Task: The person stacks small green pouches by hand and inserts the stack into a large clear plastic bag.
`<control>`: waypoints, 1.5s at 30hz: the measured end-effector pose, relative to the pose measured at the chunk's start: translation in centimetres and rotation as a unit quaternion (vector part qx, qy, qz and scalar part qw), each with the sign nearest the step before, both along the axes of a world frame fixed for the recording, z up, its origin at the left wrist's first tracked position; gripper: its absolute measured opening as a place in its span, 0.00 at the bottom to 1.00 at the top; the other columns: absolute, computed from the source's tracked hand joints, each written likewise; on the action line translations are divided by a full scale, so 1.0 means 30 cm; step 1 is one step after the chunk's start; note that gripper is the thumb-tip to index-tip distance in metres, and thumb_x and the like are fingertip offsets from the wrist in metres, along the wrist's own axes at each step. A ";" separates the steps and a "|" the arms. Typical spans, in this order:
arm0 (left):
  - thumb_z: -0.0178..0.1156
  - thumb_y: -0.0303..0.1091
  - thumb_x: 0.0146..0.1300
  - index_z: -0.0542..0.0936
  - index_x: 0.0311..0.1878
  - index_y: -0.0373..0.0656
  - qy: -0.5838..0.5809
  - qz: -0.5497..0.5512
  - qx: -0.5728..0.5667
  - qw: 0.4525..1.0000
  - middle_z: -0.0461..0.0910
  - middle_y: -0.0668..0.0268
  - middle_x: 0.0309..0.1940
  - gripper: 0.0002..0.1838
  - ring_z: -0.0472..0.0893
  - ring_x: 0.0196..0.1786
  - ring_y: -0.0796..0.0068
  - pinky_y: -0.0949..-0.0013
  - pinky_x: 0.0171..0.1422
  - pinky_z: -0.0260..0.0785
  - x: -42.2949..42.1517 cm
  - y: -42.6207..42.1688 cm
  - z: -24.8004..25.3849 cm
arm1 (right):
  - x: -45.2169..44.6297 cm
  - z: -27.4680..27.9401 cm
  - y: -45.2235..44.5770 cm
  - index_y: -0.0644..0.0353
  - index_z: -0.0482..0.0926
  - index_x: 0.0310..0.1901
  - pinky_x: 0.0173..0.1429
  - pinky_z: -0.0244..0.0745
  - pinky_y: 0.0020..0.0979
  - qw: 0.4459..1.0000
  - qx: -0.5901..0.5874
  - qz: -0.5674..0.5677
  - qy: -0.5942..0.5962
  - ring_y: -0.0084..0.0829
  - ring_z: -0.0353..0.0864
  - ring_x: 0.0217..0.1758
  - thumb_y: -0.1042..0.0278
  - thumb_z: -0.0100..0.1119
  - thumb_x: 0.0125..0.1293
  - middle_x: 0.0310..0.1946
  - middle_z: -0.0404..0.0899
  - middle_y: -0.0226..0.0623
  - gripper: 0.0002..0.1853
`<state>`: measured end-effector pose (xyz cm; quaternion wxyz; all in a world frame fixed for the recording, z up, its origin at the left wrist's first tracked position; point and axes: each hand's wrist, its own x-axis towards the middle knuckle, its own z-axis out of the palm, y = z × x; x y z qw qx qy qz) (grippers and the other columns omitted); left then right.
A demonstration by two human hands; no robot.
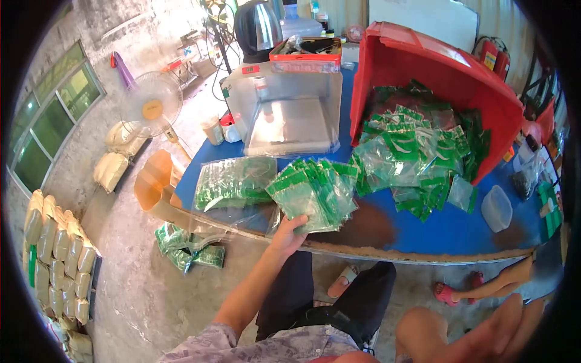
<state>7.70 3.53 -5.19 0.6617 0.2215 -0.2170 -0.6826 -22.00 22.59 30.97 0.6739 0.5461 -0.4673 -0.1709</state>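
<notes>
My left hand (289, 235) is closed on a fanned stack of green-and-clear plastic bags (315, 196) at the table's near edge. The thumb lies over the lower left corner of the stack. Left of it is a large clear plastic bag (233, 184) packed with more green-edged bags. To the right, a heap of loose green-and-clear bags (411, 145) spills from a tipped red plastic bin (436, 51) onto the table. One single bag (462, 195) rests at the heap's right edge. My right hand is out of view.
On the blue table (417, 239) stand a clear plastic box (290, 130), a kettle (257, 30) and a small plastic tub (497, 209). A fan (151, 109) and a cardboard box (154, 184) are on the left. Another person's legs (496, 281) are at the right.
</notes>
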 end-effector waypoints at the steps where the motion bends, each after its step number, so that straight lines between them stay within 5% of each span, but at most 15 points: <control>1: 0.68 0.26 0.62 0.70 0.68 0.43 -0.002 -0.001 -0.003 1.000 0.78 0.64 0.61 0.31 0.79 0.63 0.65 0.56 0.71 0.71 -0.002 0.001 0.001 | 0.000 0.015 -0.052 0.49 0.65 0.33 0.48 0.64 0.22 0.995 -0.022 0.096 0.029 0.18 0.67 0.37 0.72 0.45 0.71 0.30 0.62 0.20 0.08; 4: 0.69 0.27 0.62 0.70 0.68 0.44 -0.009 -0.006 -0.006 1.000 0.78 0.64 0.61 0.31 0.79 0.63 0.65 0.56 0.71 0.71 -0.003 0.001 -0.001 | 0.070 0.005 -0.058 0.50 0.68 0.32 0.49 0.69 0.26 0.989 -0.062 0.116 -0.070 0.19 0.72 0.40 0.70 0.41 0.72 0.34 0.69 0.19 0.08; 7: 0.71 0.30 0.60 0.70 0.68 0.45 -0.020 -0.006 -0.005 1.000 0.78 0.65 0.62 0.33 0.78 0.65 0.64 0.55 0.73 0.70 -0.003 -0.004 -0.011 | 0.206 0.027 0.013 0.51 0.72 0.33 0.50 0.73 0.29 0.963 0.050 -0.167 -0.207 0.20 0.76 0.42 0.67 0.39 0.72 0.38 0.75 0.20 0.11; 13: 0.69 0.28 0.62 0.69 0.69 0.42 -0.010 -0.004 -0.005 1.000 0.78 0.63 0.61 0.32 0.79 0.64 0.64 0.55 0.72 0.71 -0.008 -0.003 0.013 | 0.068 0.006 -0.032 0.51 0.73 0.35 0.49 0.71 0.30 0.993 0.031 0.096 -0.060 0.22 0.75 0.42 0.65 0.41 0.73 0.35 0.74 0.21 0.10; 19: 0.71 0.29 0.60 0.70 0.69 0.45 -0.020 0.003 0.007 1.000 0.77 0.66 0.62 0.34 0.77 0.65 0.64 0.56 0.73 0.69 -0.008 0.003 0.018 | 0.073 -0.079 -0.107 0.52 0.68 0.30 0.41 0.64 0.31 0.993 -0.112 -0.009 0.043 0.23 0.69 0.35 0.68 0.48 0.72 0.30 0.70 0.23 0.09; 20: 0.71 0.28 0.60 0.69 0.69 0.43 -0.020 0.017 0.010 1.000 0.77 0.65 0.62 0.34 0.78 0.64 0.64 0.56 0.72 0.70 -0.005 0.002 0.013 | 0.069 -0.100 -0.124 0.52 0.67 0.29 0.40 0.63 0.32 0.957 -0.182 -0.160 0.162 0.23 0.68 0.33 0.69 0.49 0.71 0.29 0.69 0.23 0.10; 21: 0.70 0.28 0.60 0.68 0.69 0.42 -0.016 0.025 0.012 0.999 0.77 0.65 0.61 0.34 0.79 0.63 0.64 0.57 0.71 0.72 -0.014 -0.003 0.003 | 0.062 -0.125 -0.142 0.52 0.67 0.29 0.38 0.62 0.32 0.763 -0.278 -0.394 0.430 0.24 0.67 0.32 0.69 0.50 0.71 0.29 0.68 0.23 0.11; 22: 0.70 0.28 0.60 0.69 0.69 0.43 -0.024 0.039 0.013 0.999 0.78 0.65 0.61 0.33 0.78 0.63 0.64 0.56 0.72 0.70 -0.008 -0.003 -0.018 | 0.053 -0.150 -0.161 0.53 0.66 0.28 0.37 0.61 0.32 0.449 -0.259 -0.550 0.654 0.24 0.66 0.31 0.70 0.51 0.71 0.28 0.68 0.24 0.11; 23: 0.70 0.28 0.60 0.70 0.68 0.44 -0.023 0.036 0.013 0.999 0.78 0.66 0.61 0.33 0.77 0.64 0.64 0.56 0.74 0.68 0.005 -0.011 -0.048 | 0.055 -0.176 -0.193 0.53 0.65 0.27 0.35 0.60 0.32 0.306 -0.191 -0.615 0.701 0.24 0.65 0.30 0.70 0.52 0.71 0.27 0.67 0.24 0.12; 27: 0.67 0.31 0.61 0.66 0.71 0.34 -0.023 0.018 -0.027 0.999 0.75 0.56 0.64 0.35 0.75 0.67 0.56 0.51 0.76 0.66 0.019 -0.022 -0.066 | 0.095 -0.296 -0.297 0.54 0.62 0.24 0.30 0.55 0.33 0.109 -0.035 -0.707 0.698 0.25 0.61 0.25 0.73 0.56 0.70 0.24 0.64 0.25 0.17; 29: 0.70 0.34 0.61 0.64 0.74 0.38 -0.023 0.039 0.011 0.999 0.72 0.59 0.70 0.40 0.72 0.71 0.58 0.51 0.80 0.61 0.060 -0.053 -0.144 | 0.114 -0.391 -0.289 0.54 0.59 0.24 0.30 0.53 0.29 0.002 -0.052 -0.585 0.810 0.20 0.58 0.27 0.81 0.53 0.72 0.23 0.63 0.25 0.19; 30: 0.70 0.33 0.62 0.65 0.74 0.38 -0.019 0.039 -0.007 0.999 0.73 0.59 0.69 0.38 0.73 0.70 0.59 0.53 0.79 0.63 0.051 -0.041 -0.120 | 0.112 -0.465 -0.317 0.54 0.57 0.24 0.29 0.50 0.25 0.086 -0.100 -0.604 0.786 0.16 0.55 0.27 0.79 0.53 0.74 0.23 0.62 0.22 0.21; 35: 0.69 0.33 0.63 0.67 0.73 0.39 -0.022 0.054 0.027 0.998 0.74 0.60 0.68 0.36 0.76 0.67 0.63 0.57 0.74 0.69 0.069 -0.050 -0.137 | 0.098 -0.587 -0.334 0.49 0.53 0.22 0.28 0.42 0.24 0.044 -0.162 -0.450 0.877 0.12 0.47 0.26 0.73 0.56 0.77 0.20 0.52 0.15 0.26; 42: 0.66 0.32 0.66 0.65 0.75 0.42 -0.036 0.075 0.027 0.996 0.73 0.60 0.69 0.36 0.76 0.67 0.63 0.56 0.72 0.72 0.054 -0.046 -0.113 | 0.090 -0.543 -0.341 0.52 0.55 0.22 0.27 0.43 0.26 0.075 -0.190 -0.471 0.858 0.11 0.47 0.27 0.62 0.59 0.78 0.21 0.52 0.14 0.27; 45: 0.66 0.35 0.67 0.66 0.75 0.43 -0.065 0.092 0.021 0.993 0.72 0.59 0.70 0.35 0.75 0.67 0.61 0.58 0.70 0.71 0.062 -0.050 -0.129 | 0.032 -0.424 -0.371 0.51 0.56 0.24 0.26 0.44 0.26 0.008 -0.160 -0.564 0.810 0.15 0.51 0.23 0.63 0.56 0.79 0.19 0.55 0.19 0.25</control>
